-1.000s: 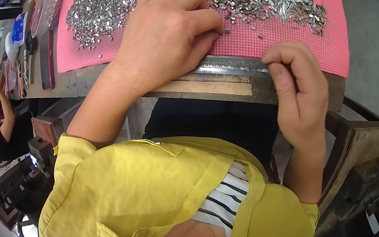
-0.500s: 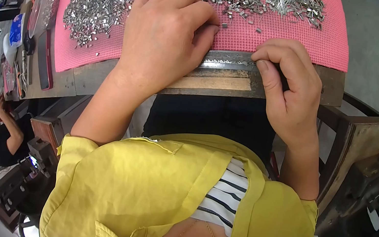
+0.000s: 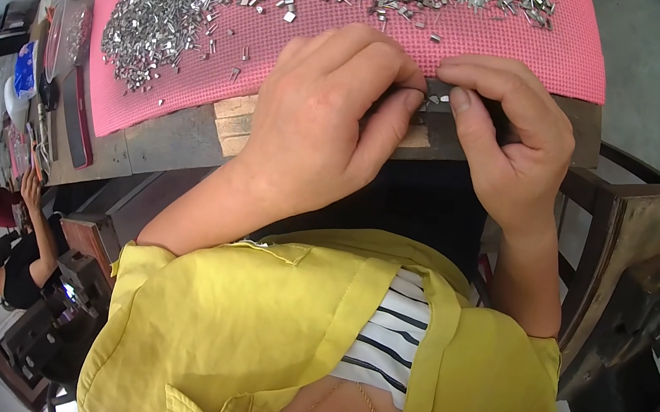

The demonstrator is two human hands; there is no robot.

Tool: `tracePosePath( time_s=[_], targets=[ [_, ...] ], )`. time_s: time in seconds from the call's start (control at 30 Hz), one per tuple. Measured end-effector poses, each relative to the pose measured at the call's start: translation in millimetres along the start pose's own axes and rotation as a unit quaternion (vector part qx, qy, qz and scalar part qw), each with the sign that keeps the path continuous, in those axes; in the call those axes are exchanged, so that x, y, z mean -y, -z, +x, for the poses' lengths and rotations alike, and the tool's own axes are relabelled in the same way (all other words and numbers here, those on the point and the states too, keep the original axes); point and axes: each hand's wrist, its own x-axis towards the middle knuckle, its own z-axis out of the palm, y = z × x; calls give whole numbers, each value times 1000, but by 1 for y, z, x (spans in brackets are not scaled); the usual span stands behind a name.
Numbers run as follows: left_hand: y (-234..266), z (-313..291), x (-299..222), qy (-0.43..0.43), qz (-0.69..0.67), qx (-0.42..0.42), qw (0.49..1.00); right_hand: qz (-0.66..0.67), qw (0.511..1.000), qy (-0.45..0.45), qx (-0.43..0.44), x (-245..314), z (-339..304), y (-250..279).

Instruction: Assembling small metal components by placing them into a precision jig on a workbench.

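Shifted rightward, the bare left hand (image 3: 330, 107) curls near the curled bare right hand (image 3: 518, 137); small silvery metal pieces (image 3: 444, 99) show between, beside the pink mesh mat (image 3: 567, 69). Whether either grips, I cannot tell.

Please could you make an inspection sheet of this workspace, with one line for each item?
Surface: pink textured mat on a wooden table.
Things: heap of small metal pieces on the mat; a few pieces between the hands.
Clutter: blue packet, dark flat object at left.
Left hand: fingertips bent together; grip unclear.
Right hand: thumb and forefinger beside the few pieces; grip unclear.
Cables: nothing seen for certain.
Surroundings: two other people at left; wooden stand at right.
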Motion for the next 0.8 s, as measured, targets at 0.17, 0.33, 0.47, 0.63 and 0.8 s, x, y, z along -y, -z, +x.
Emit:
tracePosePath(
  time_s=[0.17,0.33,0.47,0.63,0.8],
  targets=[
    [-1,-2,1,-10,50,-8,999,10,1000,17,-22,-7,-2,-4],
    [-3,-2,0,-16,67,-11,998,20,998,39,-34,-11,-4,-6],
    [-4,-3,1,-23,67,-19,997,25,998,48,-42,-13,-5,-7],
    [-5,-3,2,-35,80,-23,996,19,997,60,-47,-15,-6,-8],
    [-7,-2,-4,6,55,-47,997,9,998,46,-28,-11,-3,-6]
  ],
)
